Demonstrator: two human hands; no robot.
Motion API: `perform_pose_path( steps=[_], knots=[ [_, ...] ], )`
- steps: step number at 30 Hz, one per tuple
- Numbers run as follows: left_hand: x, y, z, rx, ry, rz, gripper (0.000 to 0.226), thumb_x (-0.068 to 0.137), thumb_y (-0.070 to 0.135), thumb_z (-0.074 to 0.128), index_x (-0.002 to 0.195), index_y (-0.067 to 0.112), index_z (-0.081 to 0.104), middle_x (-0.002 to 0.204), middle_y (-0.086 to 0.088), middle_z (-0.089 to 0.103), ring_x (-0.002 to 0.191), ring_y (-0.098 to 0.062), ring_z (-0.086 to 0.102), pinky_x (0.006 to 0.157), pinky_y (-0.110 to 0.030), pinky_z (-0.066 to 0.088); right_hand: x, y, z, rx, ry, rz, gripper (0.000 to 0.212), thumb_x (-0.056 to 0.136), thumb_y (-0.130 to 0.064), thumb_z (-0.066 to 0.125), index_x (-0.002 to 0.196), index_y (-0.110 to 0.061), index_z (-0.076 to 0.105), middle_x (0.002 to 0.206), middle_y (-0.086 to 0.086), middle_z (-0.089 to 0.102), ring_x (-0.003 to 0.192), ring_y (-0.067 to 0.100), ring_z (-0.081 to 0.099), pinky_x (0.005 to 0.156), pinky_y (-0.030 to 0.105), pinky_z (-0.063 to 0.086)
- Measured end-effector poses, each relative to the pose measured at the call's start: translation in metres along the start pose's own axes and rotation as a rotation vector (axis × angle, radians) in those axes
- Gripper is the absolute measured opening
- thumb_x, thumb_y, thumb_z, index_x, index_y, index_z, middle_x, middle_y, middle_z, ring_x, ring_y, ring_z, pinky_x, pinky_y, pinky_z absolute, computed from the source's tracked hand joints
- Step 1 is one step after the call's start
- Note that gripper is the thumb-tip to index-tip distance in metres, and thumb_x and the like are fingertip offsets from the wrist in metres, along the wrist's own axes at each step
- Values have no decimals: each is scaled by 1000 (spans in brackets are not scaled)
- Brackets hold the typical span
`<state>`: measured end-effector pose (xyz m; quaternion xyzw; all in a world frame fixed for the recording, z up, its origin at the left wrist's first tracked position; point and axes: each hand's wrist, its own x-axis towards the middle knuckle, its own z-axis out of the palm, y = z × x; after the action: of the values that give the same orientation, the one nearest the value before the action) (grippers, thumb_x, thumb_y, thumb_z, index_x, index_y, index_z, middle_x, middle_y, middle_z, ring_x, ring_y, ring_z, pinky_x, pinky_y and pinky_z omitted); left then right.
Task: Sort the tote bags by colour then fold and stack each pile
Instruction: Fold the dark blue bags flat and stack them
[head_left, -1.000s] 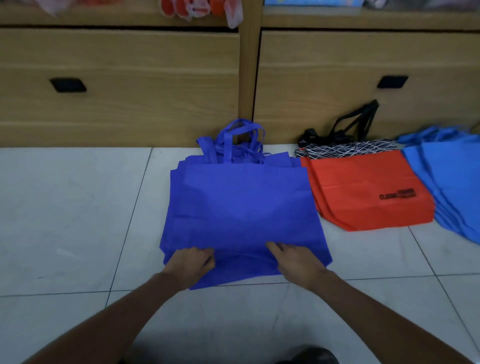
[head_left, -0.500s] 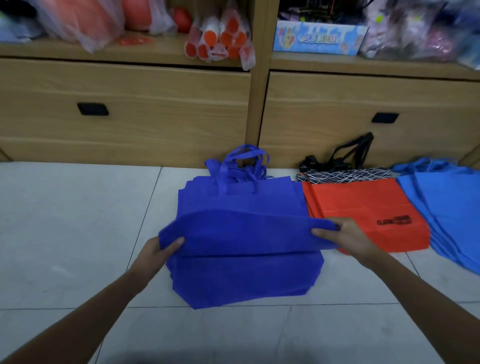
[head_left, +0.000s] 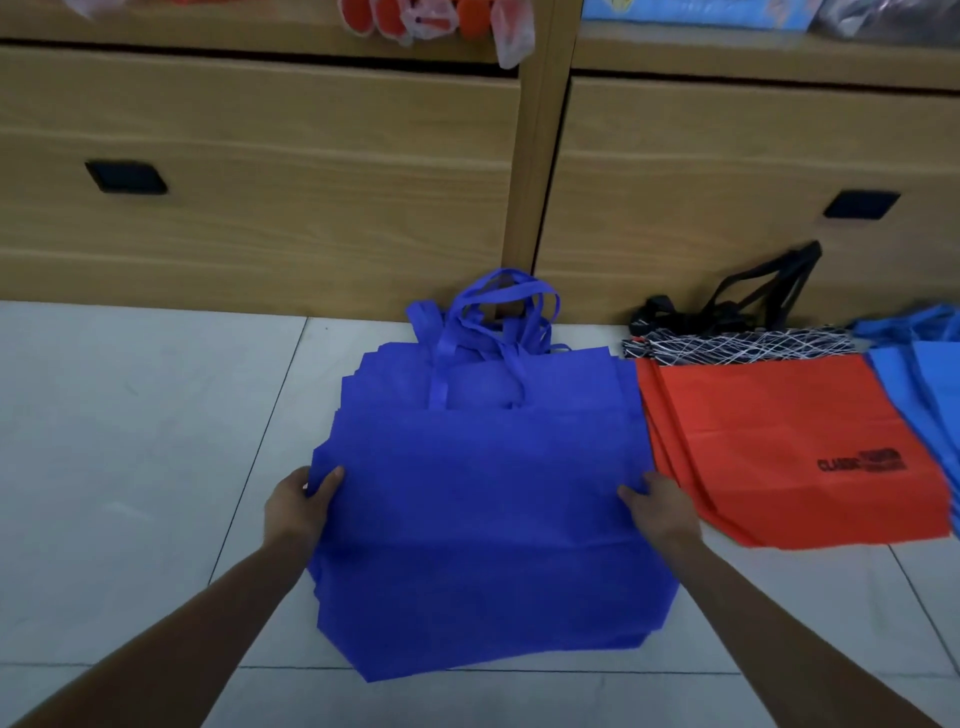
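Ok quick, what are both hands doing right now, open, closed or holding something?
Left hand: holding the left edge of the top dark blue tote bag, thumb on top.
Right hand: holding that bag's right edge.

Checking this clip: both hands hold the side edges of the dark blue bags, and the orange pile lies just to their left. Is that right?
Not quite. The head view shows the orange pile just to the right of the dark blue bags, not the left. The left hand and right hand do hold their side edges.
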<state>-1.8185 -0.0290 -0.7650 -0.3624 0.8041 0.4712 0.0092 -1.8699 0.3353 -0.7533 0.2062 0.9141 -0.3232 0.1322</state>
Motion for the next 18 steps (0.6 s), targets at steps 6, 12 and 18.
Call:
perform_pose_path(
  steps=[6,12,18],
  knots=[
    [-5,-10,5,76,-22,61,42,83,50,62,89,11,52,81,-2,59,74,-22,58,60,-34,46,2,4,13,-55,74,59,27,94,-24,51,110,-4,57,113,16,60,101,35,56,81,39,43],
    [-18,-18,3,457,-17,128,46,85,54,54,86,10,45,72,-5,55,64,-23,53,52,-33,38,-13,16,4,-125,77,73,13,88,-16,50,77,-10,51,74,7,55,70,26,52,60,31,38],
    [-42,-18,5,341,68,257,38,88,47,52,84,10,43,91,-5,50,71,-23,50,59,-36,42,-31,38,-2,78,254,-121,21,90,-17,56,73,-12,44,81,10,53,70,26,46,71,35,38]
  ],
)
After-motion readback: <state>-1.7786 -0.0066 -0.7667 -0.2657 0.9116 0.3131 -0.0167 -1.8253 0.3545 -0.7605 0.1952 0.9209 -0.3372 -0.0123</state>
